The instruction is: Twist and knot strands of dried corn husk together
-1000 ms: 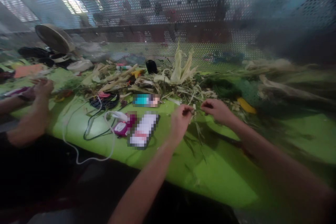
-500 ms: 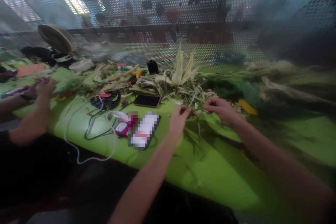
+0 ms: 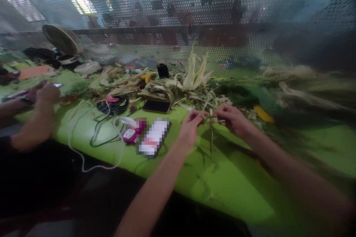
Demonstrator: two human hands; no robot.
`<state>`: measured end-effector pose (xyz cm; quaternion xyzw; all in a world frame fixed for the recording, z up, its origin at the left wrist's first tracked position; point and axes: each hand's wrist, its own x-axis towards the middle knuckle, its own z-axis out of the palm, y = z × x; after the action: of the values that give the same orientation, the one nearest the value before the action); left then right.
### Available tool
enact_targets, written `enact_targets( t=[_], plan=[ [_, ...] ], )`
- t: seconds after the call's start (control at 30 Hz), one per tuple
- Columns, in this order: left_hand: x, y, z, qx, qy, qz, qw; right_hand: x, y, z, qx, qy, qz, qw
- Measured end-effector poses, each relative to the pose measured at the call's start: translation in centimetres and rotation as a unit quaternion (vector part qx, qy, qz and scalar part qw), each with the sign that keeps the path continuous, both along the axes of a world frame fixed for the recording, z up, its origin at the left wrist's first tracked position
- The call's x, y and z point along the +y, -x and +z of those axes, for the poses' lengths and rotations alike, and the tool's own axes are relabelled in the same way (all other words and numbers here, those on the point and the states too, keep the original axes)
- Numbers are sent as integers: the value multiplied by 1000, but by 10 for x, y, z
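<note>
Over the green table, my left hand is closed, thumb and fingers pinching thin pale strips of corn husk. My right hand is also closed, its fingertips pinching the other side of these strips, a short gap from the left hand. A thin strand dangles below, between the hands. The fingertips partly hide the strips, so how they cross or join cannot be made out. Just behind the hands lies a heap of shredded husk, with upright pale corn husks standing out of it.
Left of my hands lie a blurred-screen phone, a dark phone, a magenta device and a white cable. Something yellow lies to the right. A co-worker's hands are at far left, near a fan. Perforated panel behind.
My hands have come closer together, and the husk strips now stretch between both sets of fingertips. At far left, the co-worker's hands have shifted slightly and a small bright object shows there.
</note>
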<state>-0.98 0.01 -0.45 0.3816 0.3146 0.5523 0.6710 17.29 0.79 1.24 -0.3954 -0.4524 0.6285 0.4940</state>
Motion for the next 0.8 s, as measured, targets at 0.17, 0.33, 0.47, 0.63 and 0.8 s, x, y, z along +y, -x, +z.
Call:
enact_targets(
  t=[0.17,0.33,0.47,0.63,0.8],
  plan=[
    [1,-1,0,25,-43,0,999,-1,0,0,-10,-20,1,1000],
    [7,-3,-4,122,-74,69,987,2,0,2,-55,-58,-24,997],
    [11,-1,-6,165,-91,54,981,2,0,4,-117,-89,-46,988],
    [11,-2,-8,183,-91,32,978,-1,1,5,-150,-96,-34,983],
    [11,-5,-10,215,-105,23,971,-1,2,5,-166,-82,-50,981]
  ],
)
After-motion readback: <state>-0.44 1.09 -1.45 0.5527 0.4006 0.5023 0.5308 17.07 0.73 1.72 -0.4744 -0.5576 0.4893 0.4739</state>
